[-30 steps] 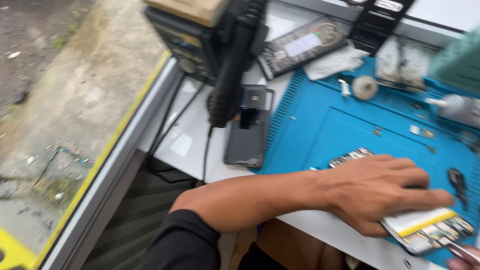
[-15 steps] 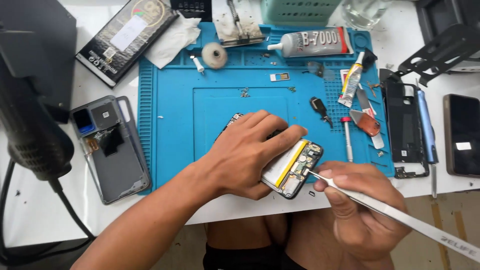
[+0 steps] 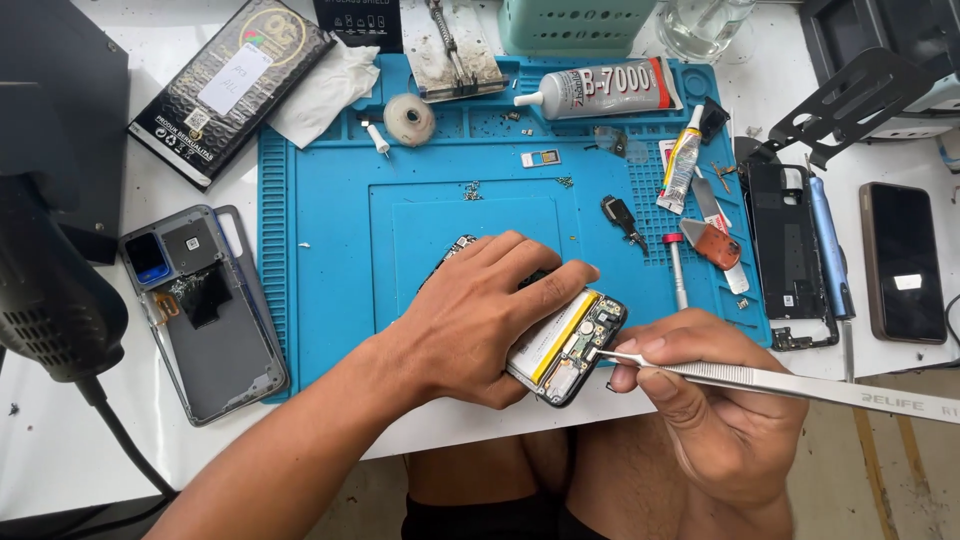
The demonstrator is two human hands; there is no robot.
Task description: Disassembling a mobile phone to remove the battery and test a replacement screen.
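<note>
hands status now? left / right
Left hand: closed over the opened phone, pressing it onto the blue mat.
Right hand: pinching metal tweezers, tip on the phone.

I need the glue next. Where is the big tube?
In the head view, the glue tube lies on its side at the blue mat's top edge, right of centre, just below the green basket.

My silicone work mat [image 3: 330, 210] is bright blue; the opened phone [image 3: 572, 345] shows a yellow stripe; my tweezers [image 3: 790, 383] are silver.
</note>
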